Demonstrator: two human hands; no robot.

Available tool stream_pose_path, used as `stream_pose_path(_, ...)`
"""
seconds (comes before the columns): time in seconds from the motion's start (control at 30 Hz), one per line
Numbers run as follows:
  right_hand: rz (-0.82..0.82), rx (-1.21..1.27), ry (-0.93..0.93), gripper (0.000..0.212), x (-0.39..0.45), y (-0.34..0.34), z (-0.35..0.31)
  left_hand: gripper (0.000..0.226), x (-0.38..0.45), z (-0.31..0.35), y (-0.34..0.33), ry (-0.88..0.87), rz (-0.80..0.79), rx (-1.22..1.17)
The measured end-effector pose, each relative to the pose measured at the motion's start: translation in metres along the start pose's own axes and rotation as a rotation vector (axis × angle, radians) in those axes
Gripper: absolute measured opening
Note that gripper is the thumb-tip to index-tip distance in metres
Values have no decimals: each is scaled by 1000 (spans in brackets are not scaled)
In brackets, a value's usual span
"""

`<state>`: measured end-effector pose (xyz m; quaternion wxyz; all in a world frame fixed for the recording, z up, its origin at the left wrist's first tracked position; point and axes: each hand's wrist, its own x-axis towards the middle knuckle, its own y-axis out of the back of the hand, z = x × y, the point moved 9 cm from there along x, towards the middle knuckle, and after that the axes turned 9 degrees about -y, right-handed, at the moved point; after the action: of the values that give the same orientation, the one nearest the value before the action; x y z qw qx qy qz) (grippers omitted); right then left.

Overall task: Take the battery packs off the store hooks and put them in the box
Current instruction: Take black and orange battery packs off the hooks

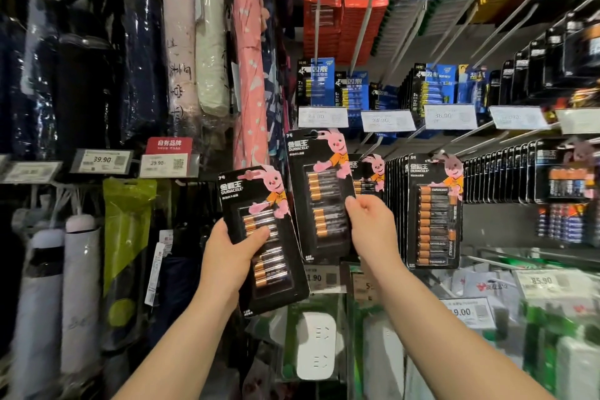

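One battery pack [264,237] per hand.

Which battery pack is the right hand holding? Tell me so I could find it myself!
Look at the middle row of hooks, under the blue packs and white price tags. The right hand pinches the lower right edge of a black battery pack with a pink bunny on top. Unlike the tilted pack gripped in the left hand, it is up by the hooks, higher and nearly upright.
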<state>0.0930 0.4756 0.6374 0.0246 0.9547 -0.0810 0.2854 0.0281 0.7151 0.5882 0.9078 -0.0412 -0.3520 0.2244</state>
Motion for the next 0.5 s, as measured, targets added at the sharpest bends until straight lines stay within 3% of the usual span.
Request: stream_pose_path(0.5, 71, 68, -167, 19, 34, -15, 27, 31, 4, 9, 14, -18, 20, -24)
